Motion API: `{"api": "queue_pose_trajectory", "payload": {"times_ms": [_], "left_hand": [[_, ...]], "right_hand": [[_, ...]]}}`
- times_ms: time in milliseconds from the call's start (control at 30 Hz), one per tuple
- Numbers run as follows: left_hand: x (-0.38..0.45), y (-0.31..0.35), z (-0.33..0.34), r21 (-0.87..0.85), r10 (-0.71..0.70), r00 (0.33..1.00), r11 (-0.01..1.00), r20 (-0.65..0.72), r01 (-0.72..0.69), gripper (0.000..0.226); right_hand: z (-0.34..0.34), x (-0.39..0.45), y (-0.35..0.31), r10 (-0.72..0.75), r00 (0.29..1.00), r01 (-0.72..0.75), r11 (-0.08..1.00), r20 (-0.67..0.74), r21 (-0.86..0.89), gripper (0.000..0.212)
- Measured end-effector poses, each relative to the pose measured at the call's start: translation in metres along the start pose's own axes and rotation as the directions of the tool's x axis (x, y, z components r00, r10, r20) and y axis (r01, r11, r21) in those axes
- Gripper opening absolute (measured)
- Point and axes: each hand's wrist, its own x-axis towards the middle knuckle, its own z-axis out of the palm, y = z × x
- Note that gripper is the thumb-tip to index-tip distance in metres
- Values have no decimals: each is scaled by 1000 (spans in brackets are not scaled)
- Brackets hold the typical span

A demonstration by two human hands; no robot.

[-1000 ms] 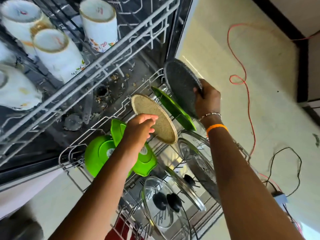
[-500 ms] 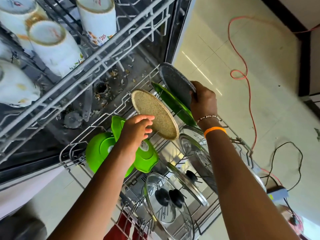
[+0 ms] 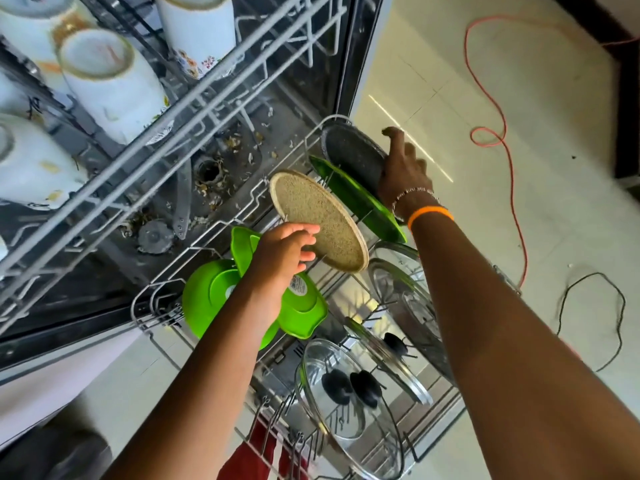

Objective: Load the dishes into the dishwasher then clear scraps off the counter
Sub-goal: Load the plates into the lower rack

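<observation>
The dishwasher's lower rack (image 3: 152, 292) is pulled out below me. A dark speckled plate (image 3: 349, 152) stands on edge in its far slot. My right hand (image 3: 403, 168) is at that plate's right rim with fingers spread and loosened. Just in front stands a green plate (image 3: 356, 199). Nearer me, a beige speckled plate (image 3: 318, 220) leans tilted in the tines, and my left hand (image 3: 284, 258) pinches its lower edge. Two green bowls (image 3: 207, 299) lie under my left wrist.
Glass lids with black knobs (image 3: 346, 403) fill the near rack. White mugs (image 3: 104, 77) sit upside down in the upper rack (image 3: 207, 95). Food scraps (image 3: 214, 174) litter the tub floor. An orange cord (image 3: 509, 168) and a black cable (image 3: 595, 306) cross the tiled floor at right.
My right hand lowered the dark plate into the rack's far slot and opened its fingers. My left hand kept hold of the beige plate, which stayed nearly in place.
</observation>
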Motion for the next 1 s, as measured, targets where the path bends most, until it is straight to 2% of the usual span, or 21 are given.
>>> {"api": "queue_pose_trajectory", "payload": {"times_ms": [67,133,233,300,367,433,533,633,800,933,1000], "left_hand": [[-1,-1,-1,-3,0,1000,1000,-5,0,23],[-3,1,-1,-28,18,999,999,-35,-19,23],[-12,7,-2,-52,61,997,997,-49,-63,23],[-20,10,-5,-64,72,997,995,-40,-75,22],[-28,10,-10,-68,71,997,995,-41,-74,22],[-40,9,-16,-75,73,996,994,-47,-76,20],[-64,6,-28,-84,88,995,992,-57,-92,20],[-93,4,-45,-118,101,992,987,-81,-110,23],[-154,-8,-87,-177,113,982,974,-150,-139,25],[-210,-25,-131,-231,90,973,963,-212,-140,27],[-237,-32,-149,-268,77,970,953,-230,-139,25]], "right_hand": [[-4,9,-4,41,997,-33,992,62,-122,64],[-11,9,-6,56,994,-42,988,94,-151,66],[-16,-16,-9,7,994,-13,998,-107,-58,58],[-13,-42,-15,0,962,15,998,-272,54,46],[-8,-72,-28,-2,949,82,967,-315,240,34],[-6,-99,-48,-12,973,109,905,-232,412,30],[-8,-133,-81,-39,994,89,850,-106,519,26],[-14,-163,-110,-63,998,56,828,-7,557,25],[-25,-226,-151,-95,993,28,772,71,635,25],[-26,-288,-184,-141,970,-43,696,196,717,28],[-23,-315,-201,-152,962,-59,697,228,715,28]]}}
